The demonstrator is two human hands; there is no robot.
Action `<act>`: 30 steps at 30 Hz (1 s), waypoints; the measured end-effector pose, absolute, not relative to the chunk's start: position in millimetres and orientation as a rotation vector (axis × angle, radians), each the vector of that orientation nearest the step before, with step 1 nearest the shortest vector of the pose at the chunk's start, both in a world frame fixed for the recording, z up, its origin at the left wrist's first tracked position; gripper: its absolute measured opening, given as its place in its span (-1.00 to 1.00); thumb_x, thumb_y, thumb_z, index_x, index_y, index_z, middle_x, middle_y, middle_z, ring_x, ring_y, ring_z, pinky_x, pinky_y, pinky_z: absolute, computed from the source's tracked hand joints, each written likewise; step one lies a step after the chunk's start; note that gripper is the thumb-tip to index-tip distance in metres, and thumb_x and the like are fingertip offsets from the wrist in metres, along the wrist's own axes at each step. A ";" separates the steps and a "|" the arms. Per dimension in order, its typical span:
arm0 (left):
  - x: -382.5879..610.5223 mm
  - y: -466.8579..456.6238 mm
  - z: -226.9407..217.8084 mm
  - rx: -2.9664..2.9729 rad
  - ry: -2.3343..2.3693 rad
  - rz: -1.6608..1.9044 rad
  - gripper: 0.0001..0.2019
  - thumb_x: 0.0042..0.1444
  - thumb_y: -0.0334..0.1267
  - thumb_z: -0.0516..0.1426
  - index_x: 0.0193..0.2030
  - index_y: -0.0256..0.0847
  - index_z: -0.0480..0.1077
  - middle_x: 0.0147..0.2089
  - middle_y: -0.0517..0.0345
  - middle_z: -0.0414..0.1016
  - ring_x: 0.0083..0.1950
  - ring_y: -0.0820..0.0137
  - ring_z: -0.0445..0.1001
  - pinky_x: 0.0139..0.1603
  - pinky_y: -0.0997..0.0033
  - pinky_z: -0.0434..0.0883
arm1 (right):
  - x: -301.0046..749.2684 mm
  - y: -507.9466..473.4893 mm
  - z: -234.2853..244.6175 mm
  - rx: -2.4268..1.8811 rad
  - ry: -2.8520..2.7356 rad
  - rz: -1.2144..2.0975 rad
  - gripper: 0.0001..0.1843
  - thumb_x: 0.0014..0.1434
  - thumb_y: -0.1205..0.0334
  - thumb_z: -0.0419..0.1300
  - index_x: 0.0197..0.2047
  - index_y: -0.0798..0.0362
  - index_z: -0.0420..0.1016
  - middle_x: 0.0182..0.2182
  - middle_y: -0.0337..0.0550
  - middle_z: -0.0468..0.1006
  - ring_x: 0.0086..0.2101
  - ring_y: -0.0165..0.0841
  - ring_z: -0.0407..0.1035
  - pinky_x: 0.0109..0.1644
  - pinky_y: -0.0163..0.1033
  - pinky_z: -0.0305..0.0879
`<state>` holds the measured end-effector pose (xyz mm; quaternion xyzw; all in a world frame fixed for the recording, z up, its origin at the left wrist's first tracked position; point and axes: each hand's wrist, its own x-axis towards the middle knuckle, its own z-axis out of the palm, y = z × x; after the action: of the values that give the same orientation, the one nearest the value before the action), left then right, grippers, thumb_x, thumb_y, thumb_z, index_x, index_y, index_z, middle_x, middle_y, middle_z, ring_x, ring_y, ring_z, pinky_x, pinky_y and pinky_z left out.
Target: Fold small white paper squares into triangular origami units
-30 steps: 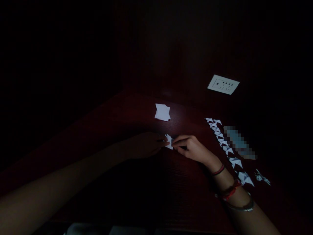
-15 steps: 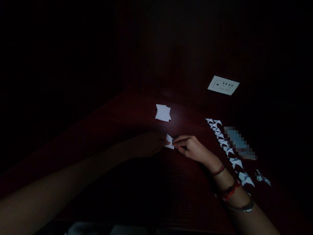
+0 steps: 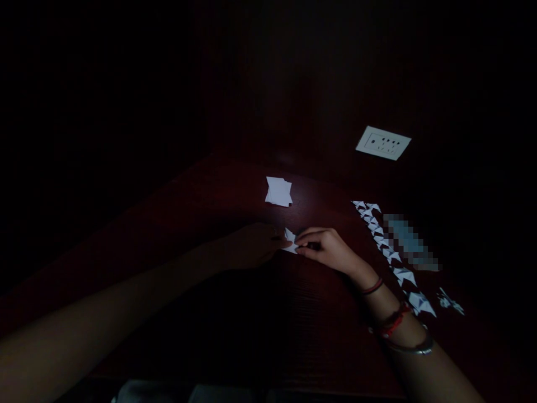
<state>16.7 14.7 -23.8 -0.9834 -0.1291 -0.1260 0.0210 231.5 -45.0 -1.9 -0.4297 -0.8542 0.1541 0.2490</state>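
Note:
A small piece of white folded paper (image 3: 289,248) lies on the dark red table between my two hands. From the left, my left hand (image 3: 255,246) reaches in with its fingers closed on the paper's left side; most of this hand is in shadow. On the right edge, the fingertips of my right hand (image 3: 325,246) pinch the paper, thumb below and fingers above. Part of the paper is hidden under the fingers. Beyond it lies a loose stack of white paper squares (image 3: 278,192).
Several folded white paper pieces (image 3: 381,238) run in a row along the right. Beside them are a blurred bluish oblong thing (image 3: 411,240) and a small crumpled white bit (image 3: 451,302). A white wall socket (image 3: 383,143) sits at the back right. The table (image 3: 201,336) is dimly lit.
Both hands stay at the paper. My right hand's thumb and fingers have spread slightly apart along the paper's right edge. The whole view has shifted a little.

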 end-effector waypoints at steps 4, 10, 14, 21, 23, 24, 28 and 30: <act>15.7 15.8 -26.3 -3.013 -0.392 -0.387 -0.62 0.13 -0.38 0.00 0.12 -0.21 0.19 0.07 -0.01 0.27 0.00 0.23 0.28 -0.02 0.25 0.21 | 229.8 -43.3 -3.9 -1.191 -2.269 0.445 -0.90 0.04 0.30 0.17 -0.37 0.11 0.51 -0.35 -0.14 0.50 -0.34 -0.41 0.38 -0.23 -0.32 0.29; 16.4 14.4 -23.9 -3.061 -0.381 -0.446 -0.63 0.12 -0.41 -0.02 0.09 -0.18 0.23 0.02 0.01 0.29 -0.02 0.26 0.29 -0.03 0.26 0.22 | 228.5 -40.1 -9.3 -1.255 -2.193 0.472 -0.88 0.00 0.40 0.18 -0.36 0.10 0.52 -0.39 -0.16 0.48 -0.42 -0.46 0.34 -0.30 -0.34 0.28; 16.9 15.4 -22.5 -3.161 -0.410 -0.474 -0.60 0.10 -0.44 -0.03 0.10 -0.13 0.22 0.03 0.05 0.26 0.00 0.30 0.26 0.00 0.29 0.22 | 228.5 -40.1 -10.5 -1.269 -2.186 0.463 -0.83 -0.02 0.45 0.17 -0.35 0.08 0.53 -0.39 -0.18 0.48 -0.42 -0.46 0.34 -0.31 -0.35 0.28; 16.1 15.1 -21.4 -3.252 -0.433 -0.517 -0.56 0.08 -0.49 -0.04 0.11 -0.12 0.22 0.05 0.06 0.23 0.06 0.33 0.21 0.07 0.29 0.18 | 232.3 -46.7 -2.8 -1.137 -2.445 0.288 -0.70 0.09 0.48 0.05 -0.17 0.05 0.49 -0.27 -0.12 0.47 -0.26 -0.40 0.36 -0.15 -0.31 0.27; 16.0 14.9 -22.0 -3.248 -0.437 -0.518 -0.56 0.07 -0.49 -0.05 0.10 -0.13 0.22 0.07 0.06 0.22 0.07 0.33 0.21 0.07 0.29 0.18 | 233.7 -47.9 -0.1 -1.147 -2.523 0.220 -0.68 0.10 0.47 0.03 -0.13 0.05 0.48 -0.25 -0.11 0.45 -0.24 -0.38 0.35 -0.14 -0.30 0.27; 15.9 14.8 -22.3 -3.242 -0.442 -0.515 -0.57 0.07 -0.48 -0.05 0.10 -0.16 0.23 0.08 0.05 0.21 0.07 0.33 0.21 0.08 0.29 0.18 | 234.1 -48.2 1.1 -1.165 -2.553 0.188 -0.68 0.10 0.47 0.03 -0.13 0.06 0.48 -0.25 -0.10 0.45 -0.25 -0.38 0.36 -0.15 -0.30 0.27; 15.5 13.8 -21.6 -3.217 -0.445 -0.498 -0.56 0.04 -0.51 -0.03 0.09 -0.22 0.23 0.09 0.02 0.22 0.08 0.31 0.21 0.09 0.28 0.18 | 234.5 -48.7 5.5 -1.228 -2.633 0.119 -0.69 0.08 0.47 0.02 -0.17 0.07 0.50 -0.27 -0.11 0.46 -0.29 -0.37 0.36 -0.17 -0.30 0.27; 15.2 12.6 -20.2 -3.209 -0.458 -0.477 -0.55 0.03 -0.51 -0.03 0.09 -0.20 0.23 0.10 0.03 0.22 0.09 0.31 0.21 0.09 0.27 0.18 | 235.2 -49.3 6.9 -1.237 -2.639 0.121 -0.69 0.06 0.47 0.02 -0.18 0.07 0.50 -0.27 -0.12 0.46 -0.30 -0.38 0.37 -0.17 -0.31 0.27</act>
<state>15.2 12.6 -20.2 -0.9772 -0.1393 -0.1453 -0.0672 235.2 -49.3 6.9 -0.4213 -0.8990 0.0412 0.1123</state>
